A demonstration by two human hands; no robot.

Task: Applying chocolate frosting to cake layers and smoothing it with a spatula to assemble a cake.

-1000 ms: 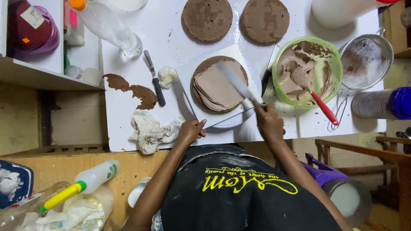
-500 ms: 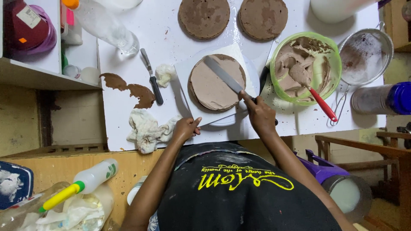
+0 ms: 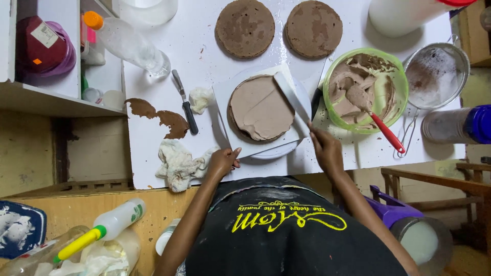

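The right hand (image 3: 327,151) grips a palette knife (image 3: 292,97) whose blade rests on the frosted cake layer (image 3: 261,108) at the table's centre. The left hand (image 3: 223,162), fingers curled, holds the square board (image 3: 225,94) at its near-left corner.

A white worktop (image 3: 153,168) adjoins a white shelf unit (image 3: 46,99), a plywood panel (image 3: 76,207) and a wooden frame (image 3: 434,179).

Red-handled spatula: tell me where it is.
In the head view, the spatula rests in the green bowl of frosting, right of the frosted cake, handle pointing toward the person.
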